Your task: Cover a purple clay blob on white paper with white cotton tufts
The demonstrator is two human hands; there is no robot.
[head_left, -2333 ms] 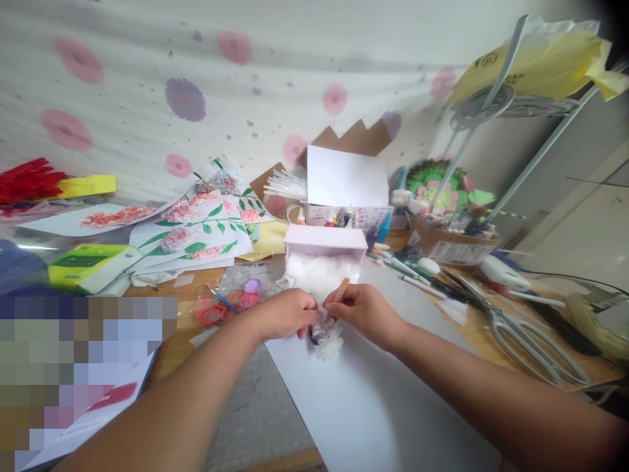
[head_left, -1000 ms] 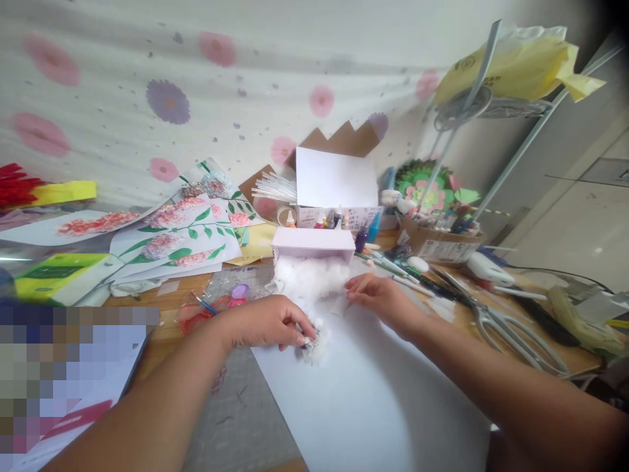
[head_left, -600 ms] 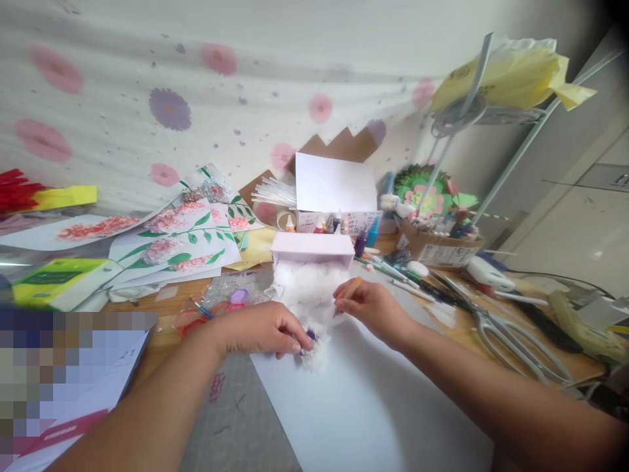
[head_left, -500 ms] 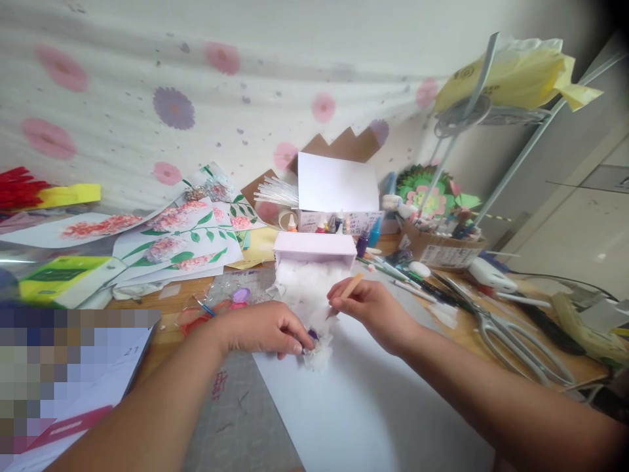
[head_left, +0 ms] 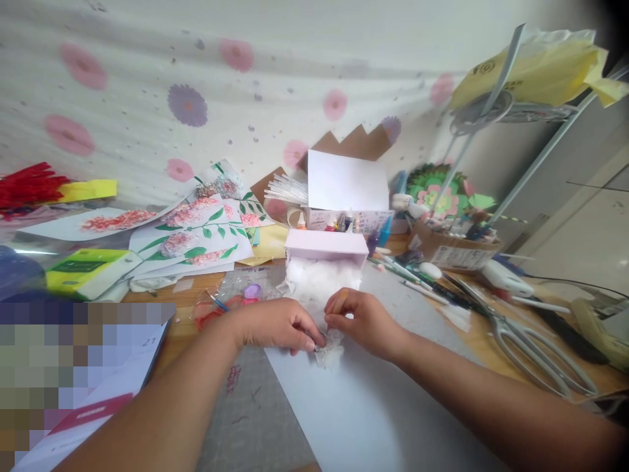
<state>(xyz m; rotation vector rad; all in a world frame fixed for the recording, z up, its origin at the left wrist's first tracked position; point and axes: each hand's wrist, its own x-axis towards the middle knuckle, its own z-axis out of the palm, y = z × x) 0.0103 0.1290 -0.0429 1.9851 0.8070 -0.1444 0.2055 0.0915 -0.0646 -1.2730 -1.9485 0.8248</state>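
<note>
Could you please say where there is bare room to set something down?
The white sheet is bare between the white tuft and the right forearm; so is the grey mat, marks aside, between the sheet and the left forearm. It's crowded around the scissors at right and the white box beyond.

Scissors (head_left: 500, 322) are laid at the right, near a carton (head_left: 455, 254). Flower pictures (head_left: 209, 231) are spread at the left, beside a green box (head_left: 81, 270). A flowered curtain (head_left: 132, 72) is hung behind.

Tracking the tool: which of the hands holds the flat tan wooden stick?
The right hand pinches the stick; the left hand touches the crumpled white bundle.
</note>
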